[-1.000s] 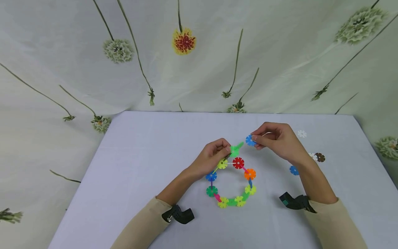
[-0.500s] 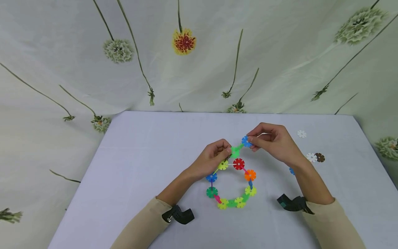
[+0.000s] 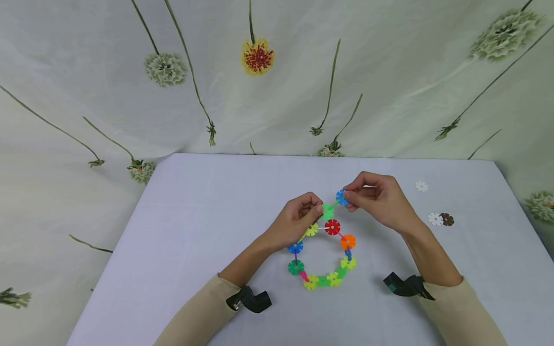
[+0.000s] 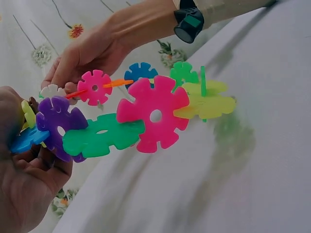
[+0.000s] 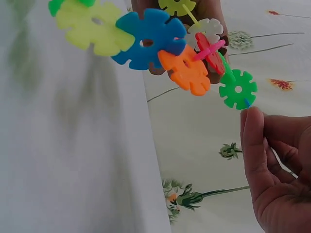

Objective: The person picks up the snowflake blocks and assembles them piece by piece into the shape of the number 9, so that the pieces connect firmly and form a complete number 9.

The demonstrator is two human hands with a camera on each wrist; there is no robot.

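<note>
A: Since a second ago the right hand [image 3: 374, 197] has shifted leftward, and the blue disc [image 3: 340, 196] it carries, which hung apart then, now meets the outer green disc [image 5: 246, 91] of the tail on the ring [image 3: 322, 281].

B: What do we make of that?

A: We judge that this piece is being joined on. In the right wrist view a blue sliver sits at the green rim, but we can't tell whether the slots have locked.

B: And each grip?

A: The right one is a tight pinch, thumb against fingertip, with the blue disc between. The left hand [image 3: 294, 219] has its fingers curled on the ring near the inner green disc [image 3: 328, 212]. The ring itself seems held up over the table [image 3: 229, 230], between both hands.

B: How does the stuff look to us?

A: Like smooth, faintly shiny plastic: thin, flat rounds with a hole in the middle and notches round the edge. The pink disc [image 4: 138, 102] and purple disc [image 4: 50, 115] show that best.

B: They cross at angles, too, so we see some edge-on, as slim bars.

A: Farther right, a white disc [image 3: 434, 219] and a brown disc [image 3: 447, 219] lie touching. Behind the matte table we have a creased cloth [image 3: 294, 105] printed with flowers.
</note>
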